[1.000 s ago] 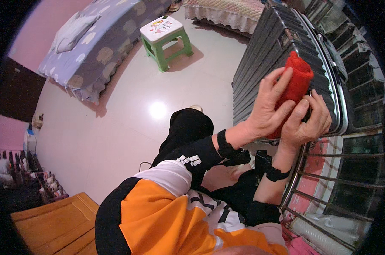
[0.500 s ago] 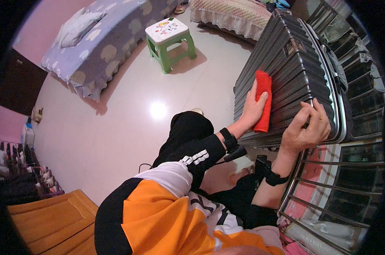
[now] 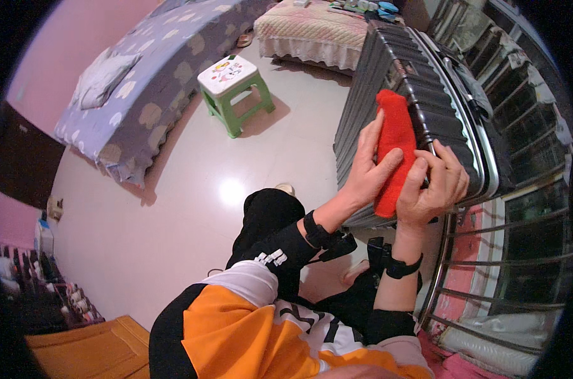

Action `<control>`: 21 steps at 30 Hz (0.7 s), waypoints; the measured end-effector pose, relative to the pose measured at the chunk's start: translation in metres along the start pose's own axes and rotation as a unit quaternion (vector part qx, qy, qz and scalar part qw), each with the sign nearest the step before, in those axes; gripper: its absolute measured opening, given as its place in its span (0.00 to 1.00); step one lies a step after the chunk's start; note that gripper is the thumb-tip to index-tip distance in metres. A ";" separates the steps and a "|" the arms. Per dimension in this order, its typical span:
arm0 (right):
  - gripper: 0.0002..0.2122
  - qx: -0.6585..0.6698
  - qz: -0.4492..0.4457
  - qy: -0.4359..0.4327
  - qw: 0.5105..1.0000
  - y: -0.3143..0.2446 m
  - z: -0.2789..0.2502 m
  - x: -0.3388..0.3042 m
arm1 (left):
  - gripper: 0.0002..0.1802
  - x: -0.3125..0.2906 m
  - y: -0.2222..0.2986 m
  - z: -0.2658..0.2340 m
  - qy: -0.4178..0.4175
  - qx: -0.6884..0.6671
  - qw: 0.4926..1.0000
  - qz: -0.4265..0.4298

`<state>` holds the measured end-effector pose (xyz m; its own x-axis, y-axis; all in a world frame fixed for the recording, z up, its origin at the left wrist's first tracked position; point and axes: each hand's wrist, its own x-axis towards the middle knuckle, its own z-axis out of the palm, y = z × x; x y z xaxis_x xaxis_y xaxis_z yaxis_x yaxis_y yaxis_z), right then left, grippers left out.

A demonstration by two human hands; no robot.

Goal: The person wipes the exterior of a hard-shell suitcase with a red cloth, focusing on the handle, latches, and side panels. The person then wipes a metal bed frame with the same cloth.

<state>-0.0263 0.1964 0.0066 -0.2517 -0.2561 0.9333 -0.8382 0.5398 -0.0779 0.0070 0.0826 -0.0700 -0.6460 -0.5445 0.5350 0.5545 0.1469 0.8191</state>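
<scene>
Left hand (image 3: 368, 170) & right hand (image 3: 435, 183) both grip red cloth (image 3: 395, 148) vs grey suitcase (image 3: 419, 95).

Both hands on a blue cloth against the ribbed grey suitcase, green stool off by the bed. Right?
Not quite: the cloth is red, not blue. The head view shows the left hand and the right hand both gripping it against the ribbed grey suitcase. The green stool does stand on the floor by the bed.
</scene>
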 end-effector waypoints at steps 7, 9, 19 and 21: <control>0.05 0.004 0.016 -0.005 1.000 -0.002 -0.003 -0.001 | 0.41 -0.001 -0.034 0.010 0.055 -0.118 0.990 -0.062; 0.05 0.007 0.015 -0.003 1.000 -0.003 -0.003 0.000 | 0.40 -0.004 -0.056 0.003 0.069 -0.108 0.991 -0.046; 0.04 0.005 0.014 0.001 1.000 -0.008 -0.005 0.002 | 0.32 -0.029 -0.114 -0.022 0.104 -0.146 0.949 -0.258; 0.04 0.001 0.015 0.001 1.000 -0.008 -0.005 0.001 | 0.32 -0.028 -0.104 -0.021 0.098 -0.147 0.949 -0.260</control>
<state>-0.0178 0.1956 0.0101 -0.2765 -0.2384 0.9310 -0.8310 0.5458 -0.1070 -0.0218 0.0651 -0.1746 -0.7791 -0.6269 0.0010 0.3275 -0.4056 0.8534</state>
